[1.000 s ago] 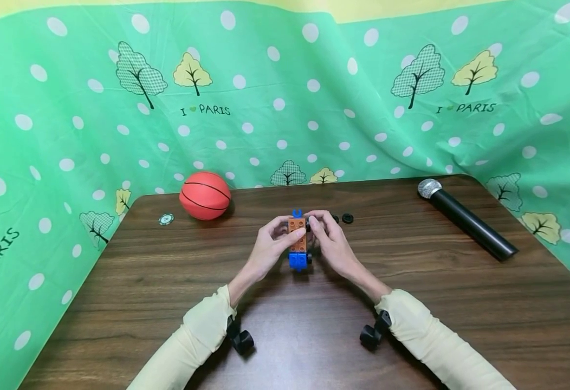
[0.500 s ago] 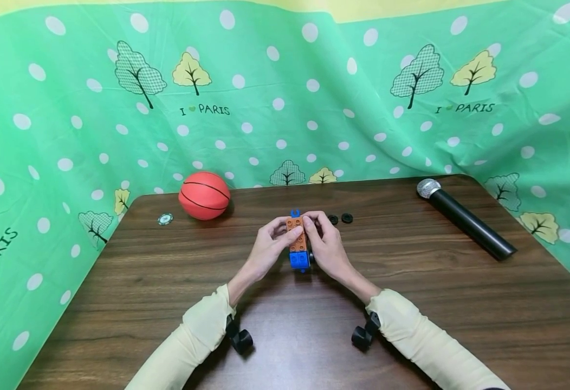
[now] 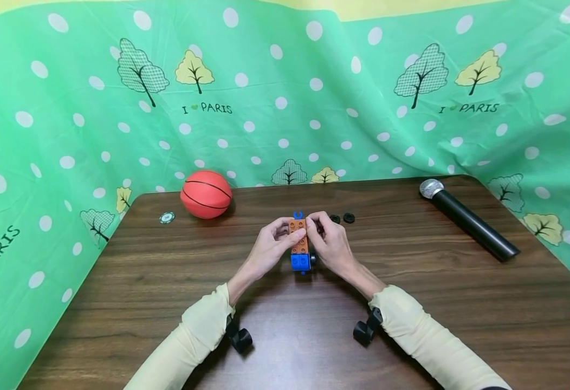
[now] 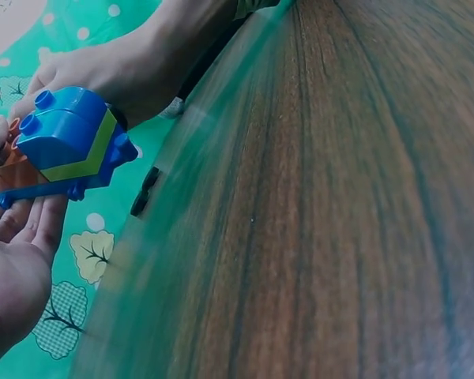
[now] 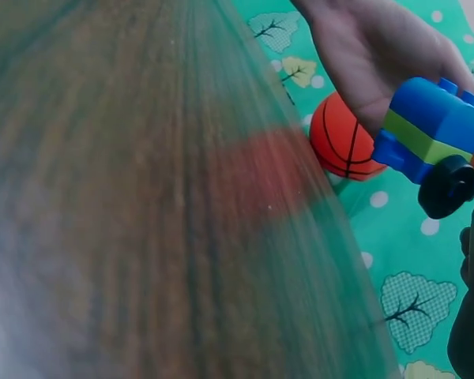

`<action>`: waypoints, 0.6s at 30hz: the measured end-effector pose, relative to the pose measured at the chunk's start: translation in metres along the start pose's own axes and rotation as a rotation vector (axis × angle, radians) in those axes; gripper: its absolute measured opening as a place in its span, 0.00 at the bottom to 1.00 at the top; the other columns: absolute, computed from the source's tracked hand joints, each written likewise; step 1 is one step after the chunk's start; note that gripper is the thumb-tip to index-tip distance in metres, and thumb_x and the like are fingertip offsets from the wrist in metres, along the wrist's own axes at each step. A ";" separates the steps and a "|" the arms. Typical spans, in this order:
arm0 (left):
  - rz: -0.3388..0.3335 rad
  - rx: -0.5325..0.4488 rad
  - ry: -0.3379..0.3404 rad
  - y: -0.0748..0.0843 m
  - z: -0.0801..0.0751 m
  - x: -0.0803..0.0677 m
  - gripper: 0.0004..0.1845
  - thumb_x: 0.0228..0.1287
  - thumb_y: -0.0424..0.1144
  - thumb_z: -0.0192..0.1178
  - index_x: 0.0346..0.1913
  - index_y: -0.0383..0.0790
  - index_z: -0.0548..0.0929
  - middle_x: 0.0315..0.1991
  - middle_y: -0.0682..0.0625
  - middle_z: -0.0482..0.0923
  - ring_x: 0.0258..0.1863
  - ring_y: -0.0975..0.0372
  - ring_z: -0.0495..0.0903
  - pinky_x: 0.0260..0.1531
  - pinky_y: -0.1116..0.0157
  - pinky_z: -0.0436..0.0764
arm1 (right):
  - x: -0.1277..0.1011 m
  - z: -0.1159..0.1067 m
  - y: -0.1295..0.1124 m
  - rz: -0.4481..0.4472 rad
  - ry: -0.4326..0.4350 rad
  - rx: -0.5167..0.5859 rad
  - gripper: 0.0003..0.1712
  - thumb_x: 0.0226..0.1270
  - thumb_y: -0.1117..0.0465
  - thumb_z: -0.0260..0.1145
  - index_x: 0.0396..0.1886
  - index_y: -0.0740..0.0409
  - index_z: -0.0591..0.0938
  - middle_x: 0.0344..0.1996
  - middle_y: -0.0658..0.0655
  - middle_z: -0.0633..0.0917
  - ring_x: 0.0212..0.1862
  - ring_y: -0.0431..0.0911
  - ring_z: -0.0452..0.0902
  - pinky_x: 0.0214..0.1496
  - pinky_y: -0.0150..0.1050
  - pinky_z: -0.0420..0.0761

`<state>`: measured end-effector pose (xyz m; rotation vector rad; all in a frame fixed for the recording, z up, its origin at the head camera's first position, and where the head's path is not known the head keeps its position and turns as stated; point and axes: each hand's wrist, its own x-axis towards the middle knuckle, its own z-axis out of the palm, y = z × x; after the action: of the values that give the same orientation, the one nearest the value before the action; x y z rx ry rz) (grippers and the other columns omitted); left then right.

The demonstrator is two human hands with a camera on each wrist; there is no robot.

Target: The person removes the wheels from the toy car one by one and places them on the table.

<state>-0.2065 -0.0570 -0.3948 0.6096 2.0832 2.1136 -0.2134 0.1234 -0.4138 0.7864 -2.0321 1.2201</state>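
A toy-brick car (image 3: 299,245) with an orange brick body, a blue front block (image 4: 67,146) carrying a green stripe, and a black wheel (image 5: 447,186) is held just above the dark wooden table (image 3: 168,281). My left hand (image 3: 271,246) grips its left side. On the other side my right hand (image 3: 330,244) grips it, fingertips on the orange top. Two loose black wheels (image 3: 342,218) lie on the table just behind my right hand.
An orange ball (image 3: 206,194) and a small round token (image 3: 166,218) lie at the back left. A black microphone (image 3: 467,219) lies at the back right. A green polka-dot cloth (image 3: 285,92) hangs behind and around the table.
My right hand has slid closer along the car's right side, fingers now over the orange top. The car itself has barely moved.
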 end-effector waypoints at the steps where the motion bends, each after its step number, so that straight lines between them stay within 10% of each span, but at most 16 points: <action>1: 0.003 0.008 -0.001 0.000 0.000 0.000 0.19 0.74 0.33 0.61 0.61 0.25 0.77 0.48 0.37 0.85 0.47 0.55 0.87 0.48 0.64 0.84 | 0.000 0.000 0.001 -0.008 -0.004 -0.011 0.02 0.76 0.71 0.59 0.41 0.65 0.79 0.26 0.53 0.78 0.25 0.40 0.70 0.25 0.30 0.69; 18: -0.001 0.035 -0.017 0.001 -0.003 0.000 0.19 0.73 0.32 0.62 0.61 0.25 0.78 0.48 0.36 0.85 0.46 0.55 0.87 0.46 0.65 0.84 | 0.003 -0.004 0.007 -0.097 -0.057 -0.038 0.04 0.76 0.68 0.57 0.42 0.64 0.78 0.25 0.53 0.78 0.26 0.40 0.70 0.24 0.32 0.72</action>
<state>-0.2071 -0.0597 -0.3936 0.6280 2.1152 2.0680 -0.2193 0.1291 -0.4139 0.9002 -2.0321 1.1138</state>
